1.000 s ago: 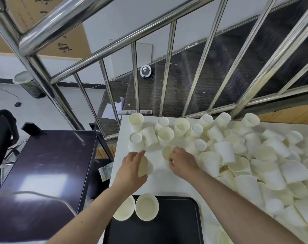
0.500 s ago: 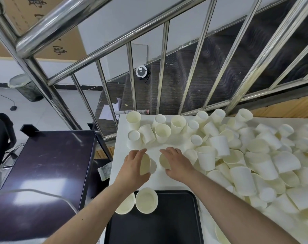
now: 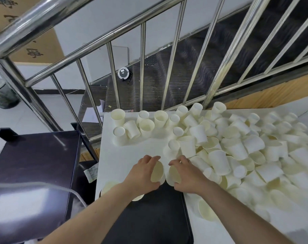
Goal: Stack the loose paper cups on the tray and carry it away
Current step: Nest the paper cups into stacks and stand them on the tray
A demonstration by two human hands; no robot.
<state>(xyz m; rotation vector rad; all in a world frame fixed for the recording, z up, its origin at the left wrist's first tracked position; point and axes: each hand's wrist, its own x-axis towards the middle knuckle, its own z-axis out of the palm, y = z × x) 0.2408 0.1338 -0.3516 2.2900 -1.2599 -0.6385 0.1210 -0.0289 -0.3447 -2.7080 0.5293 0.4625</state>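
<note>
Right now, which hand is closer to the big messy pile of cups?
Right. The right hand, holding a cup, touches the pile's near edge. The left hand, holding another cup, is farther left, beyond the right.

Black tray [image 3: 149,217]: near end cut off by the bottom edge; far left corner covered by the left forearm [image 3: 97,213]. Cups on the tray [image 3: 108,186] mostly hidden behind that forearm; count undeterminable. Heap of loose cups [image 3: 281,155] at right motion-blurred, running past the right edge. Both forearms cropped at bottom.
</note>
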